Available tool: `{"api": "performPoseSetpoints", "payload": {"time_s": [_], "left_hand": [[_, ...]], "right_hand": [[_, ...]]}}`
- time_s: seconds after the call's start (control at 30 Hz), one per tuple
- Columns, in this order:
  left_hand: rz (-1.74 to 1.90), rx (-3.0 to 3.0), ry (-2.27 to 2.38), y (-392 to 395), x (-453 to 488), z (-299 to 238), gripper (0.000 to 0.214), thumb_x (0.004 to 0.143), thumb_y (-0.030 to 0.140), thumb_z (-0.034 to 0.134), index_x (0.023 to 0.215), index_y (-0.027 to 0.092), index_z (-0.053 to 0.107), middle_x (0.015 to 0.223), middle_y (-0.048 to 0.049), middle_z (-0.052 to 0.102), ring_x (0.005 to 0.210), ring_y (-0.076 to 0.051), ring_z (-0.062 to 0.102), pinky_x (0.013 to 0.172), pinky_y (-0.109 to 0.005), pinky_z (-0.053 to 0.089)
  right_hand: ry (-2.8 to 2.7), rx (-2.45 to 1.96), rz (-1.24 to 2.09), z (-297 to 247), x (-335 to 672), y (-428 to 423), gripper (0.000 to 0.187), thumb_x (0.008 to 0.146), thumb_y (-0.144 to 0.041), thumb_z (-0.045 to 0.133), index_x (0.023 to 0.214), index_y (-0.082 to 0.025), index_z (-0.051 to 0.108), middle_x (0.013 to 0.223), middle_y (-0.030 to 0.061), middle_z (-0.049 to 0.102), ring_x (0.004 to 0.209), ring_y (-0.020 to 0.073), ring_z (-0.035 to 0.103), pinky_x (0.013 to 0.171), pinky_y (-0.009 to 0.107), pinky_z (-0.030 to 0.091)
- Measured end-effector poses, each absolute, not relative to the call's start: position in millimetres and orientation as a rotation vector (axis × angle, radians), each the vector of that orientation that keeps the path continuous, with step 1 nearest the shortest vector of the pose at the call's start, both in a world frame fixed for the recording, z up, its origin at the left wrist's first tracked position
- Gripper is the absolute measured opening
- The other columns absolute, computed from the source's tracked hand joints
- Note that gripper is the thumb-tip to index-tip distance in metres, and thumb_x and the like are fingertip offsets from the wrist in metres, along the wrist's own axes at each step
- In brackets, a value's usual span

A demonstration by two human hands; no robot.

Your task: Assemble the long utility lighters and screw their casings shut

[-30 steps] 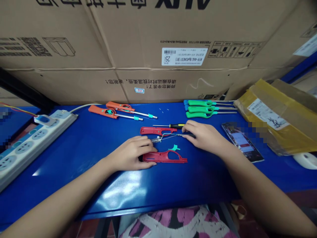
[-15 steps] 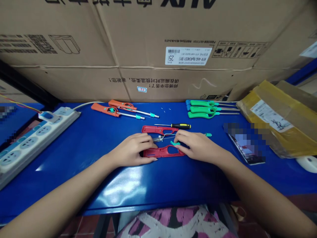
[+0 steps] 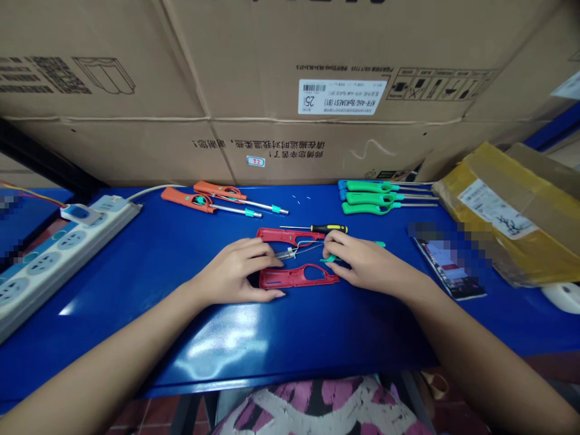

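A red lighter shell half [image 3: 299,277] lies flat on the blue table [image 3: 149,260]. My left hand [image 3: 235,272] grips its left end, fingers curled over it. My right hand [image 3: 362,261] is at the shell's right end, pinching a small teal trigger piece [image 3: 330,259] just above it. The other red shell half [image 3: 281,234] lies just behind, with a metal tube and thin wires [image 3: 294,252] between the two. A black and yellow screwdriver [image 3: 324,229] rests behind my right hand.
Two orange lighters [image 3: 203,201] lie at the back left, several green ones [image 3: 369,197] at the back right. A white power strip [image 3: 49,257] is on the left. A phone [image 3: 453,269], a yellow parcel [image 3: 512,211] and a white object [image 3: 562,296] lie right. Cardboard boxes [image 3: 290,84] wall the back.
My right hand came left from the metal tube to the red shell's right end and picked up the teal piece. The left hand stayed on the shell.
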State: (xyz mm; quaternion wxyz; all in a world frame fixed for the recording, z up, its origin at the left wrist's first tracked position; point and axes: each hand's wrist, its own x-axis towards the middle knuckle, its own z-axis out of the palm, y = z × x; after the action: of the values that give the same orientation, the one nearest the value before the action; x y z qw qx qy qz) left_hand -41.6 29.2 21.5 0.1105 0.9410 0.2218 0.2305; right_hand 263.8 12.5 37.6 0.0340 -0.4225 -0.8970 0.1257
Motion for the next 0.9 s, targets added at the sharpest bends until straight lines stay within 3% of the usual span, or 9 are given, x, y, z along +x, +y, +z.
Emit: {"api": "performPoseSetpoints", "payload": {"time_s": [0.17, 0.23, 0.5, 0.6, 0.73, 0.9], "left_hand": [[0.736, 2.778, 0.635, 29.3, -40.6, 20.6, 0.015, 0.096, 0.029, 0.064, 0.101, 0.018, 0.071, 0.093, -0.0043, 0.073, 0.084, -0.017, 0.067, 0.075, -0.030, 0.050], [0.777, 2.781, 0.650, 29.6, -39.9, 20.0, 0.013, 0.099, 0.020, 0.058, 0.097, 0.017, 0.070, 0.090, -0.0041, 0.074, 0.082, -0.015, 0.066, 0.074, -0.029, 0.050], [0.856, 2.826, 0.663, 30.5, -38.3, 18.7, 0.027, 0.098, 0.026, 0.063, 0.072, 0.016, 0.062, 0.068, -0.0012, 0.063, 0.065, -0.014, 0.055, 0.063, -0.027, 0.043], [0.839, 2.800, 0.673, 29.9, -38.6, 18.8, 0.024, 0.098, 0.025, 0.061, 0.076, 0.017, 0.064, 0.073, -0.0023, 0.066, 0.068, -0.014, 0.057, 0.066, -0.028, 0.045], [0.775, 2.746, 0.780, 29.9, -39.3, 18.9, 0.013, 0.098, 0.024, 0.059, 0.096, 0.018, 0.070, 0.093, -0.0055, 0.071, 0.082, -0.017, 0.061, 0.076, -0.031, 0.049], [0.747, 2.645, 0.985, 34.7, -40.9, 14.1, 0.022, 0.099, 0.034, 0.059, 0.112, 0.019, 0.070, 0.102, -0.0080, 0.068, 0.093, -0.020, 0.061, 0.084, -0.035, 0.051]], "right_hand": [[-2.658, -1.242, 0.406, 38.0, 261.8, 14.4, 0.011, 0.103, -0.021, 0.046, 0.106, -0.019, 0.056, 0.110, 0.0094, 0.062, 0.098, 0.0227, 0.064, 0.080, 0.034, 0.051], [-2.585, -1.147, 0.417, 36.9, 258.4, 13.9, 0.012, 0.104, -0.022, 0.044, 0.108, -0.019, 0.055, 0.111, 0.0100, 0.062, 0.103, 0.0232, 0.062, 0.087, 0.036, 0.052], [-2.536, -0.945, 0.495, 24.1, 244.1, 7.4, 0.014, 0.104, -0.023, 0.046, 0.109, -0.021, 0.059, 0.114, 0.0087, 0.064, 0.103, 0.0198, 0.064, 0.088, 0.034, 0.054], [-2.547, -0.942, 0.457, 22.4, 242.8, 7.3, 0.014, 0.101, -0.027, 0.054, 0.113, -0.021, 0.059, 0.115, 0.0086, 0.067, 0.108, 0.0214, 0.065, 0.090, 0.035, 0.054], [-2.539, -1.023, 0.377, 26.1, 248.4, 10.1, 0.028, 0.097, -0.031, 0.061, 0.123, -0.019, 0.059, 0.122, 0.0098, 0.069, 0.116, 0.0230, 0.064, 0.096, 0.036, 0.052], [-2.655, -1.177, 0.288, 35.6, 263.1, 16.4, 0.016, 0.097, -0.033, 0.059, 0.101, -0.020, 0.067, 0.106, 0.0084, 0.072, 0.102, 0.0242, 0.068, 0.082, 0.035, 0.053]]}}
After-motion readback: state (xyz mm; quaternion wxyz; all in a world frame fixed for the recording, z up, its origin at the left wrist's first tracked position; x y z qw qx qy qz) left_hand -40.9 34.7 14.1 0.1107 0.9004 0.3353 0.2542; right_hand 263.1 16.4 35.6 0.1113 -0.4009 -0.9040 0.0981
